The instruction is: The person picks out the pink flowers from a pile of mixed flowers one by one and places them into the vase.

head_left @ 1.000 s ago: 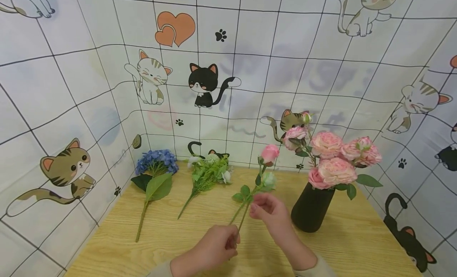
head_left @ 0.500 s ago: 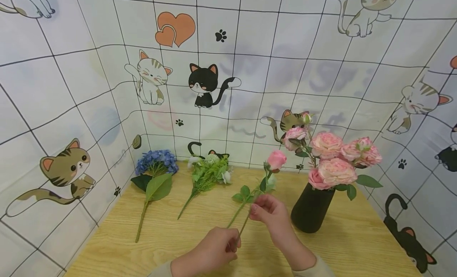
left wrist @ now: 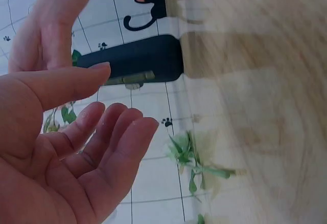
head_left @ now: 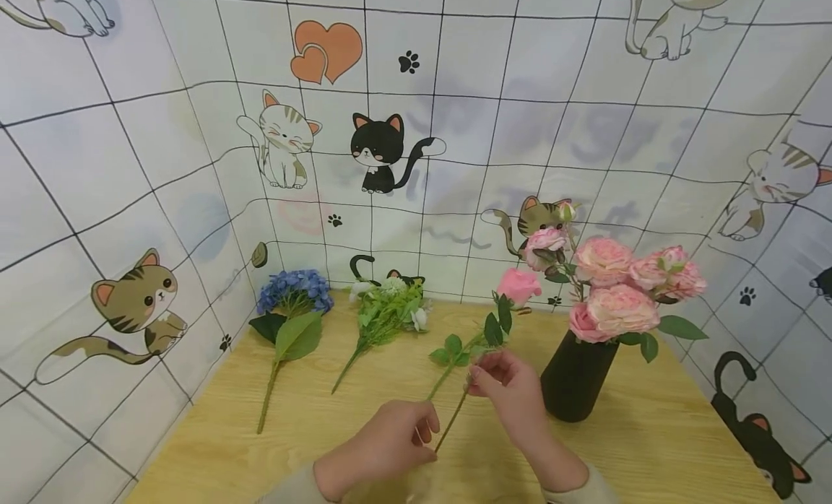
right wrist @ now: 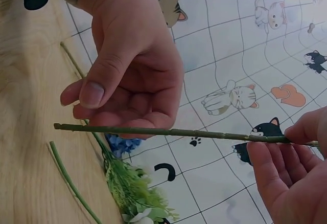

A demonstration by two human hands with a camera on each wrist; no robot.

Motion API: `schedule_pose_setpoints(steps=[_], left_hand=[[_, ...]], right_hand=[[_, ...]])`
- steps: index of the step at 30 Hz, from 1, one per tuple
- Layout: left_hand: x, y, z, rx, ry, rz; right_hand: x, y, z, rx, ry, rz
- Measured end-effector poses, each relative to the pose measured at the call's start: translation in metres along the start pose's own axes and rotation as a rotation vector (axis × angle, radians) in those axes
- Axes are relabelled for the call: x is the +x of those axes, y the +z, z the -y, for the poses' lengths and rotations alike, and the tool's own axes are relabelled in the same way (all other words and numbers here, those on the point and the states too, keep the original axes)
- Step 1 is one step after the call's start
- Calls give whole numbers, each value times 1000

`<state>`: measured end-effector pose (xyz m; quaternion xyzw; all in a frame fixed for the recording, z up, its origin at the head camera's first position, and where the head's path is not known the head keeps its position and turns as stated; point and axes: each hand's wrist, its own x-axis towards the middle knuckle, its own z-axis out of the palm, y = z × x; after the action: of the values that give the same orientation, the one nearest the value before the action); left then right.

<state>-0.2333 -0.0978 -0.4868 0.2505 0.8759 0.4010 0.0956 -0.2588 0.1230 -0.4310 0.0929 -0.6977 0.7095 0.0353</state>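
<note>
A single pink rose (head_left: 518, 287) with dark green leaves is held at a slant over the table, its stem pinched between the thumb and fingers of my right hand (head_left: 510, 394). Near the stem's cut lower end, my left hand (head_left: 393, 439) is relaxed, thumb and fingers apart. The right wrist view shows the bare stem (right wrist: 179, 132) passing along the left fingertips. Under the hands another flower lies on the table; its leaves (head_left: 448, 351) and stem show, while my right hand hides its bloom.
A black vase (head_left: 577, 381) with several pink-and-cream blooms (head_left: 624, 310) stands right of my right hand. A blue hydrangea (head_left: 295, 291) and a white-green flower spray (head_left: 386, 313) lie on the wooden table (head_left: 214, 453) at left. Cat-patterned cloth (head_left: 468, 150) hangs behind.
The rose has tilted to the right and come away from the flower lying under it. My left fingers have loosened from the stem's lower end. The head view has shifted slightly.
</note>
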Motion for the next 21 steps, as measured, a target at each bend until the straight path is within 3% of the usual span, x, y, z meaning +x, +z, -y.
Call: schedule_pose_setpoints(steps=[9,14,21], left_hand=[[12,-11,-1,44,-26,4],[24,-21,-8,93,47,-58],[40,-33,-23,179,138,-174]], right_hand=[[-2,-22,19,-143,-167,-87],[0,-38,29,-150,-216,-126],[-1,-62,48,-40,-338,-232]])
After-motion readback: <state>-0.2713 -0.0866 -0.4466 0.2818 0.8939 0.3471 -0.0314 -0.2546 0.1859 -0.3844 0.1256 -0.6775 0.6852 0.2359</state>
